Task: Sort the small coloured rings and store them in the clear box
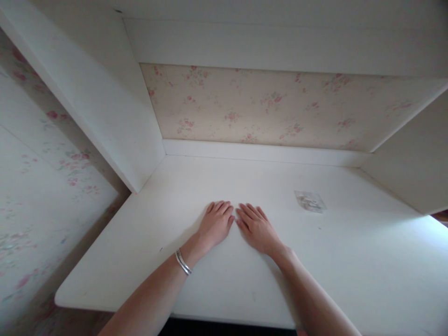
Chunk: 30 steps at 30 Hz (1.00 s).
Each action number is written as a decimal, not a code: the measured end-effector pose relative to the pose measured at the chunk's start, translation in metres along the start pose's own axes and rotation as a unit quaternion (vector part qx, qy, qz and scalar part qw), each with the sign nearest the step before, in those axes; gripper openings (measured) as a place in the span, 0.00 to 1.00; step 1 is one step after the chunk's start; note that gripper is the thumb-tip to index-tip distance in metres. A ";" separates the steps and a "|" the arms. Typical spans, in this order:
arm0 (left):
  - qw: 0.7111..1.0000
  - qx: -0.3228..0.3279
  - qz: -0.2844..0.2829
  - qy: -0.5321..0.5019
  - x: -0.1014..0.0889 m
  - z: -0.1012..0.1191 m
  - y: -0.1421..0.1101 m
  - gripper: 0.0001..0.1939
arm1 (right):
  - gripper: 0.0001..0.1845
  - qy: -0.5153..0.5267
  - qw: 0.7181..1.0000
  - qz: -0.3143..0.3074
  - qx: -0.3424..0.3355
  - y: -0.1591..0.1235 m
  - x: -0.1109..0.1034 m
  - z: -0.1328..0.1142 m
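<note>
A home, by its flowered wallpaper (227,102) and white desk (227,179).

Right of centre, a clear packet (310,201) is showing contents too blurred to name. Near the middle, the left hand (216,224) and right hand (257,228) are hiding their palms against a white desk (224,289), which is running past the right edge. The bottom edge is cropping both forearms (150,294) and a black shape (224,328) between them; a reddish-brown sliver (442,216) is being cut off at far right.
</note>
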<state>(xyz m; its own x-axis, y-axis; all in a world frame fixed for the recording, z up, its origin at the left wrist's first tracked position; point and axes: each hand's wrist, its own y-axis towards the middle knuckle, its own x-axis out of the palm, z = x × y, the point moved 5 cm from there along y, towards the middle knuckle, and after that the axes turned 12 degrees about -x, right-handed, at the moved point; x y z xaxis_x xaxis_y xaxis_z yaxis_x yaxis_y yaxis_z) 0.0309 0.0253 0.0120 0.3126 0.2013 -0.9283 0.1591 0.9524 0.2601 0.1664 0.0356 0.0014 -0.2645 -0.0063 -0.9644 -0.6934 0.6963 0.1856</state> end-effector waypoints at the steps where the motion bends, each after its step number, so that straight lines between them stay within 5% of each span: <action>1: 1.000 -0.001 0.000 0.000 0.001 0.000 0.000 0.16 | 0.25 0.000 1.000 0.000 0.000 0.000 0.000 0.000; 30: 1.000 0.003 0.005 0.001 -0.001 0.001 0.000 0.16 | 0.24 -0.001 1.000 0.003 -0.002 -0.001 0.000 0.001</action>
<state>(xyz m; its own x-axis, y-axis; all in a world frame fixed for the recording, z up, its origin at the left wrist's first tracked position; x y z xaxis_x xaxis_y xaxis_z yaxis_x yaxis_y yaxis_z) 0.0316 0.0248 0.0131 0.3119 0.2117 -0.9262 0.1613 0.9489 0.2712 0.1675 0.0358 0.0013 -0.2672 -0.0010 -0.9637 -0.6939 0.6941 0.1916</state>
